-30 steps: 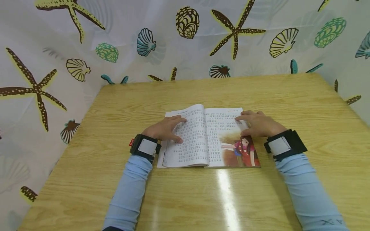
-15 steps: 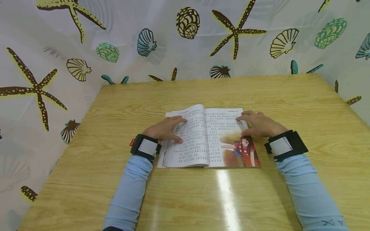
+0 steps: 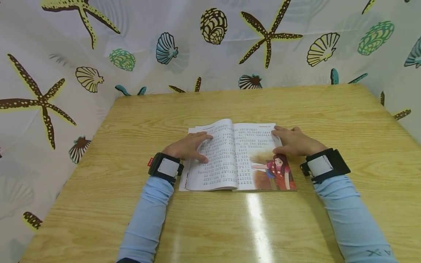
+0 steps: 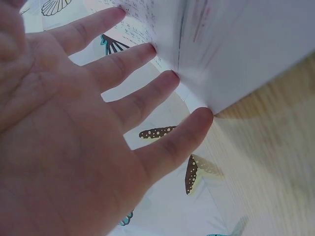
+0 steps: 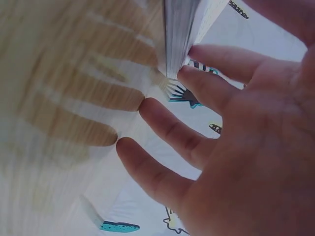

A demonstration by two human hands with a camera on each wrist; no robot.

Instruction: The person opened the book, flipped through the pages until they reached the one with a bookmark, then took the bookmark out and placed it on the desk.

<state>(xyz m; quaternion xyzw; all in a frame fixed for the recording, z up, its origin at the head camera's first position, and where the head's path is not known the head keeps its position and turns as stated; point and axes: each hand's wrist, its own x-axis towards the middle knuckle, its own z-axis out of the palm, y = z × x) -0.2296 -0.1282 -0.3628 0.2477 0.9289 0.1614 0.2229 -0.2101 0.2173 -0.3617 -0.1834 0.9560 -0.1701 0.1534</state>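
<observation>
An open paperback book (image 3: pixel 218 160) lies on the wooden table, its left pages bowed up near the spine. The right page carries printed text and a picture of a girl in red (image 3: pixel 279 173). My left hand (image 3: pixel 187 147) rests on the left page with fingers and thumb spread. In the left wrist view, fingertips of the left hand (image 4: pixel 74 123) touch the pages. At the book's right edge is my right hand (image 3: pixel 297 141). In the right wrist view, two fingertips of the right hand (image 5: pixel 246 142) touch the page edges (image 5: pixel 178 37); two others meet the tabletop.
The light wood table (image 3: pixel 210 226) stretches around the book on all sides. A white cloth (image 3: pixel 138 22) printed with shells and starfish hangs behind and at both sides. Black straps (image 3: pixel 166 168) with pale plates sit on both wrists.
My right fingers have drawn back slightly to the right, from on top of the right page to its edge. The left hand and the book have stayed put.
</observation>
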